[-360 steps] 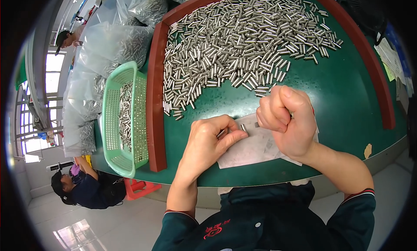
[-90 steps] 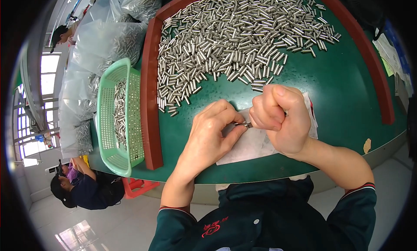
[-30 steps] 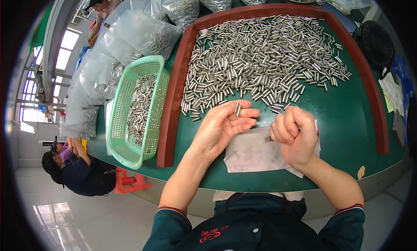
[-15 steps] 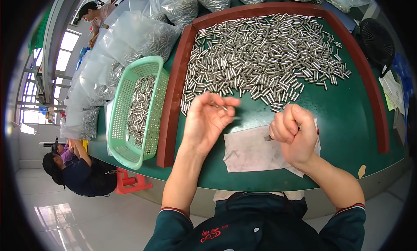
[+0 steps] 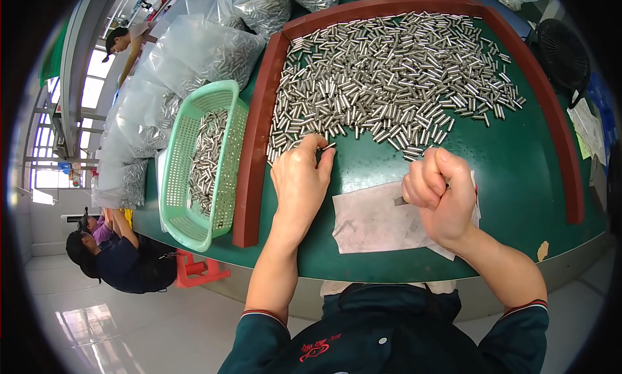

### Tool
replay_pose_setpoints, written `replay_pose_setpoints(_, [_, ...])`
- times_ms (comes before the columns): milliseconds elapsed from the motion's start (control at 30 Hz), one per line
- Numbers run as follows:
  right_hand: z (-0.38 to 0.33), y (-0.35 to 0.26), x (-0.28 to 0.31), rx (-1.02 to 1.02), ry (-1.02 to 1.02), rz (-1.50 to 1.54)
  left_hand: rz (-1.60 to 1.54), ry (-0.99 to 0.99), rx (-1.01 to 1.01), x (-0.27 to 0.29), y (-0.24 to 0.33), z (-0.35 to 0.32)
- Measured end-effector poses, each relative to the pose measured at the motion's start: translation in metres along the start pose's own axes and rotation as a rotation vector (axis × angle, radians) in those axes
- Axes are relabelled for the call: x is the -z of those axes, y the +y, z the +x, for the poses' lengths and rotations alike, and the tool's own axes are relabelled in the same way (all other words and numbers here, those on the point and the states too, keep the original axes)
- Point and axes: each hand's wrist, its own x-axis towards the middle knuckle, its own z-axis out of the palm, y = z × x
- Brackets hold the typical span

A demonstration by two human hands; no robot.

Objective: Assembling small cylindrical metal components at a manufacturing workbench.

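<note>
From where I stand, the green tabletop has a smooth, faintly glossy face and a curved look along its near edge. A dense heap of metal pins lies across its far part: short, straight, shiny cylinders, tumbled at every angle, hemmed in by a matte red-brown rail with squared edges.

The person's left hand is at the heap's near left fringe, back upward, thumb and forefinger curled toward each other with a small gap; a single pin shows between their tips, though I can't tell whether it is pinched or just lying there. The right hand is balled into a tight fist, thumb on top, around a flat grey piece whose blunt end pokes out on the left. Below that fist lies a pale sheet, creased and smudged grey; cloth or paper, I can't say.

Left of the rail, a mint-green plastic basket, its walls pierced like a lattice, holds more loose pins. Behind it slump cloudy, wrinkled plastic bags, bulging with small metal parts.
</note>
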Motion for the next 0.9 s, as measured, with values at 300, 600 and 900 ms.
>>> replay_pose_setpoints(300, [-0.001,-0.001,0.000,-0.002,-0.003,0.009,0.020,-0.042,0.020,0.002,0.002,-0.001])
replay_pose_setpoints(600, [-0.002,-0.002,0.002,0.010,-0.004,0.015,-0.363,-0.283,-0.023,0.004,0.019,-0.007])
replay_pose_setpoints(900, [-0.003,-0.002,0.003,0.081,-0.048,0.003,-0.411,-0.458,-0.181,0.005,0.043,-0.027])
